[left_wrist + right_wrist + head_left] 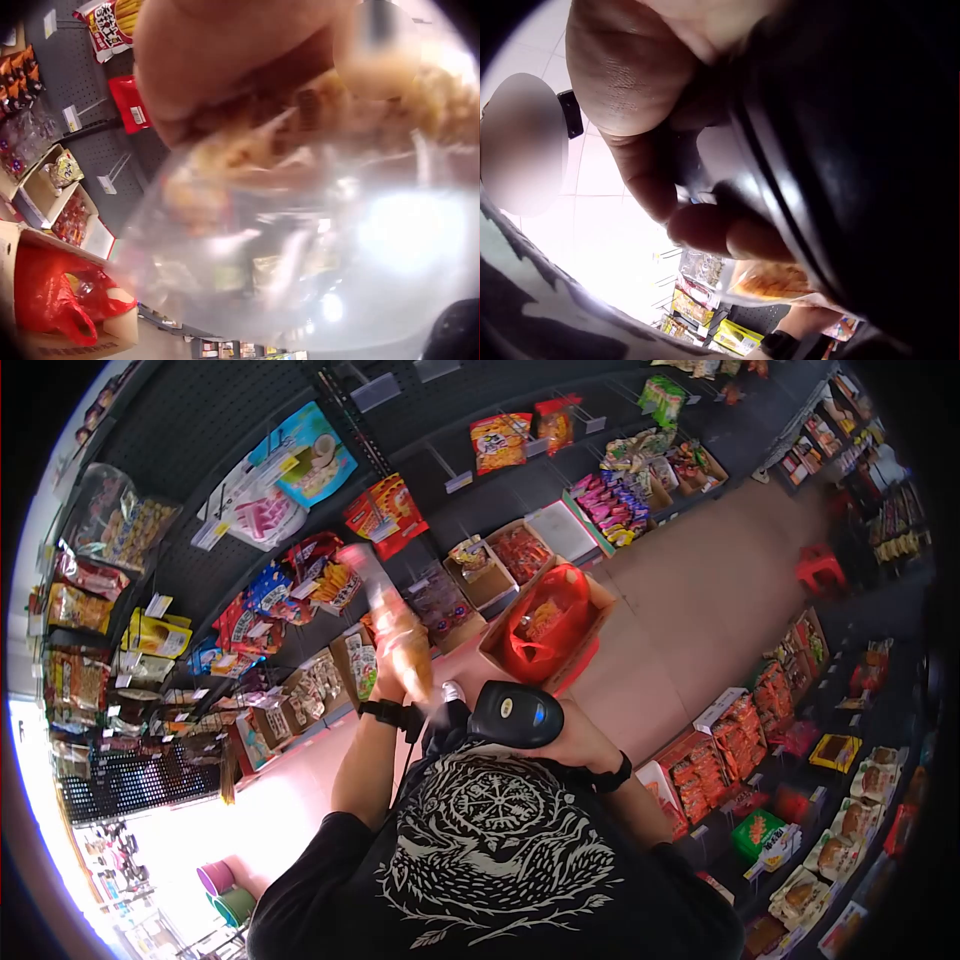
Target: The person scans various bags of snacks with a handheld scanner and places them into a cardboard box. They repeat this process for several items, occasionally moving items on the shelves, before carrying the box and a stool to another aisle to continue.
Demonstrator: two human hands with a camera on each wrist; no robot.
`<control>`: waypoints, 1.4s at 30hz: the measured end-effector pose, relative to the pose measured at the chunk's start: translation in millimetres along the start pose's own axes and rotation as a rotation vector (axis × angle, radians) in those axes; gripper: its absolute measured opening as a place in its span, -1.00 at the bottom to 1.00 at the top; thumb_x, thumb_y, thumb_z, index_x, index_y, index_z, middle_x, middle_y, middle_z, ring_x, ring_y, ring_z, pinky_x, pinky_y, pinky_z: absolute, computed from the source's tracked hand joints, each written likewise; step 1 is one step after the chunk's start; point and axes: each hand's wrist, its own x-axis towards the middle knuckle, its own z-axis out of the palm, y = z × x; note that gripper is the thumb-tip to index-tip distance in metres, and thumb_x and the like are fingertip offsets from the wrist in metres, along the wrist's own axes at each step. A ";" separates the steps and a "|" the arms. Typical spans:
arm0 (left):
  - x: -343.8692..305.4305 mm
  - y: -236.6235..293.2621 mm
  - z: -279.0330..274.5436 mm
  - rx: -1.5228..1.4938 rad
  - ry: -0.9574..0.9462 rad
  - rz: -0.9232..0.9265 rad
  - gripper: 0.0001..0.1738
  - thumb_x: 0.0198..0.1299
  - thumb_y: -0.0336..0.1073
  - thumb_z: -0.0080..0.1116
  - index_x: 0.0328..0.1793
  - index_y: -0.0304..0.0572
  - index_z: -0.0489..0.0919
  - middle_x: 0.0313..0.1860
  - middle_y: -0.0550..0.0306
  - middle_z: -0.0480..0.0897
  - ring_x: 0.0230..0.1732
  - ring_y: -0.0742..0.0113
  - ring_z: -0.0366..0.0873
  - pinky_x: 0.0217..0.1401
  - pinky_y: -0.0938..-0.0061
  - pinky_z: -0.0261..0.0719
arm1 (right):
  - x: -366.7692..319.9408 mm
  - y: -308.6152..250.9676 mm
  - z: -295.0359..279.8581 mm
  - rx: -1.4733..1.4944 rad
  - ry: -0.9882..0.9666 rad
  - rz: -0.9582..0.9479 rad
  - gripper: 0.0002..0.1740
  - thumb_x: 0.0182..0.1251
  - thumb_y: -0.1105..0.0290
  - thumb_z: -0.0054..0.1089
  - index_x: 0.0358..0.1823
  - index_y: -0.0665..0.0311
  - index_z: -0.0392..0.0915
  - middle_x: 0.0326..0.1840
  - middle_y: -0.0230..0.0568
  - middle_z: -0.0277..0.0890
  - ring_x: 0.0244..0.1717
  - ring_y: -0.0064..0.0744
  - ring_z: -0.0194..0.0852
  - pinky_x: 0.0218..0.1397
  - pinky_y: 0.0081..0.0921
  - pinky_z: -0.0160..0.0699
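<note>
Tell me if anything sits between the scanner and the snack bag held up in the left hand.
Nothing visible does. The scanner in the right hand sits beside the snack bag the left hand grips, only open air between.

A cardboard box [493, 643] with a red bag [545, 622] stands on the floor [690, 590].

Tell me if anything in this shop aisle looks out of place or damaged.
Nothing looks spilled or torn. One oddity: a cardboard box holding a red plastic bag sits out on the aisle floor. The snack bag in the left hand and the scanner in the right hand look intact.
</note>
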 end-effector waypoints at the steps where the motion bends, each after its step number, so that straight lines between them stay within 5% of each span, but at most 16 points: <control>1: 4.1 -11.3 0.6 0.337 0.397 0.112 -0.74 0.38 -0.24 -0.03 0.04 -0.24 0.49 -0.13 0.09 0.61 -0.15 0.30 0.59 -0.05 0.47 0.61 | -3.6 -2.2 -0.4 -0.002 0.011 0.002 -0.42 0.05 0.48 0.41 0.15 0.39 0.44 0.10 -0.23 0.54 0.11 -0.45 0.45 0.26 -0.45 0.37; 3: 25.9 -31.4 -38.5 0.594 0.560 0.164 -0.69 0.39 -0.18 -0.02 0.10 -0.22 0.46 -0.22 0.11 0.61 -0.31 0.35 0.58 -0.26 0.50 0.60 | -9.1 -5.9 -0.5 0.073 0.047 0.070 -0.37 0.01 0.46 0.47 0.16 0.37 0.44 0.10 -0.24 0.54 0.12 -0.48 0.45 0.25 -0.46 0.38; 6: 46.8 -59.0 -14.3 1.158 0.515 0.144 -0.70 0.40 -0.21 -0.04 -0.28 -0.26 0.56 -0.53 0.31 0.46 -0.55 0.59 0.33 -0.53 0.59 0.30 | -17.0 0.2 -1.9 0.135 0.106 0.110 -0.35 0.00 0.45 0.49 0.17 0.37 0.44 0.10 -0.25 0.54 0.11 -0.50 0.45 0.24 -0.47 0.39; 9: 85.1 -101.8 -33.0 1.371 0.465 0.191 -0.78 0.34 -0.26 0.04 -0.25 -0.28 0.55 -0.49 0.20 0.58 -0.48 0.51 0.50 -0.42 0.54 0.49 | -24.9 -0.9 -2.1 0.179 0.174 0.139 -0.37 0.00 0.45 0.49 0.15 0.37 0.45 0.07 -0.27 0.55 0.07 -0.52 0.46 0.22 -0.48 0.40; 12: 113.8 -133.7 -29.4 1.562 0.430 0.105 -0.78 0.29 -0.23 0.07 -0.16 -0.26 0.48 -0.29 -0.24 0.64 -0.21 -0.10 0.65 -0.20 0.19 0.56 | -41.4 4.0 -2.5 0.153 0.229 0.242 -0.42 -0.01 0.45 0.49 0.09 0.37 0.49 -0.01 -0.30 0.59 0.01 -0.54 0.49 0.17 -0.50 0.43; 16: 136.5 -166.9 -24.7 1.666 0.430 0.162 -0.79 0.26 -0.24 0.07 -0.18 -0.24 0.43 -0.35 -0.30 0.61 -0.21 -0.28 0.58 -0.15 0.05 0.52 | -68.3 12.4 -3.9 0.053 0.343 0.332 -0.52 -0.03 0.47 0.49 -0.02 0.38 0.56 -0.16 -0.32 0.64 -0.13 -0.56 0.52 0.05 -0.53 0.49; 23: 169.5 -227.5 -98.4 1.819 0.352 0.039 -0.70 0.23 -0.19 0.06 -0.05 -0.23 0.35 -0.32 -0.30 0.62 -0.18 -0.25 0.61 -0.08 0.02 0.52 | -109.6 16.6 -0.8 0.049 0.571 0.457 -0.50 -0.05 0.47 0.50 -0.01 0.36 0.57 -0.17 -0.32 0.65 -0.14 -0.58 0.52 0.03 -0.53 0.52; 27: 165.5 -259.0 -125.5 1.655 0.494 0.127 -0.79 0.22 -0.21 0.04 -0.25 -0.21 0.41 -0.42 -0.23 0.63 -0.33 -0.25 0.62 -0.25 -0.02 0.56 | -128.2 21.8 1.4 0.038 0.616 0.588 -0.49 -0.09 0.45 0.51 -0.03 0.34 0.57 -0.11 -0.30 0.64 -0.10 -0.56 0.54 0.06 -0.51 0.51; 30: 170.7 -304.1 -183.1 2.042 0.712 0.876 -0.80 0.18 -0.20 0.06 -0.40 -0.12 0.42 -0.62 -0.14 0.57 -0.68 -0.12 0.54 -0.71 0.05 0.49 | -124.7 23.7 -1.3 -0.007 0.610 0.534 -0.37 -0.09 0.46 0.49 0.10 0.38 0.49 0.01 -0.25 0.59 0.02 -0.46 0.51 0.18 -0.43 0.45; 31: 162.5 -304.4 -199.6 1.989 0.523 0.607 -0.81 0.17 -0.20 0.06 -0.41 -0.08 0.42 -0.57 -0.12 0.60 -0.61 -0.10 0.59 -0.62 0.02 0.55 | -120.3 26.5 -1.7 0.064 0.611 0.486 -0.41 -0.05 0.49 0.46 0.10 0.37 0.50 0.01 -0.25 0.59 0.04 -0.47 0.51 0.21 -0.43 0.43; 32: 158.1 -292.3 -197.2 1.767 0.408 0.080 -0.80 0.15 -0.18 0.08 -0.24 -0.14 0.53 -0.43 -0.19 0.65 -0.42 -0.12 0.65 -0.36 0.01 0.63 | -113.2 25.6 -2.8 0.088 0.609 0.486 -0.55 -0.03 0.54 0.41 -0.04 0.35 0.53 -0.18 -0.30 0.60 -0.15 -0.49 0.53 0.01 -0.49 0.48; 34: 152.7 -258.4 -146.5 1.840 0.452 -0.584 -0.54 0.13 -0.16 0.09 0.08 -0.32 0.58 -0.14 -0.29 0.65 -0.14 -0.04 0.66 0.00 0.13 0.58 | -100.1 21.0 -5.8 0.099 0.592 0.489 -0.70 -0.02 0.59 0.36 -0.19 0.33 0.56 -0.36 -0.34 0.61 -0.33 -0.51 0.56 -0.18 -0.54 0.53; 35: 157.3 -247.8 -144.6 1.830 0.475 -0.563 -0.54 0.13 -0.16 0.09 0.08 -0.32 0.58 -0.14 -0.29 0.65 -0.14 -0.04 0.66 0.00 0.13 0.58 | -93.3 20.2 -6.7 0.095 0.585 0.519 -0.75 0.01 0.59 0.34 -0.24 0.31 0.55 -0.43 -0.36 0.57 -0.40 -0.54 0.52 -0.26 -0.57 0.48; 37: 163.7 -222.5 -159.3 1.834 0.127 -0.502 -0.53 0.10 0.01 0.18 0.02 -0.15 0.64 -0.18 -0.19 0.68 -0.08 0.08 0.66 -0.04 0.18 0.58 | -78.7 18.0 -6.7 0.084 0.554 0.539 -0.80 0.03 0.59 0.32 -0.29 0.29 0.54 -0.49 -0.37 0.54 -0.47 -0.58 0.48 -0.34 -0.60 0.43; 39: 143.3 -147.1 -77.9 1.635 0.148 -0.390 -0.59 0.10 -0.04 0.18 -0.07 -0.18 0.67 -0.15 -0.09 0.69 -0.15 0.10 0.66 -0.02 0.29 0.57 | -58.6 13.8 -7.0 0.129 0.450 0.515 -0.84 0.05 0.57 0.31 -0.32 0.29 0.54 -0.50 -0.39 0.52 -0.48 -0.58 0.46 -0.37 -0.59 0.40; 42: 149.2 -63.8 -66.8 1.601 0.307 0.246 -0.70 0.18 -0.13 0.16 -0.12 -0.17 0.65 -0.20 -0.05 0.68 -0.18 0.11 0.66 -0.07 0.30 0.59 | -28.8 14.2 -4.2 0.138 0.367 0.456 -0.81 0.07 0.55 0.32 -0.28 0.28 0.51 -0.51 -0.42 0.48 -0.50 -0.60 0.41 -0.40 -0.60 0.37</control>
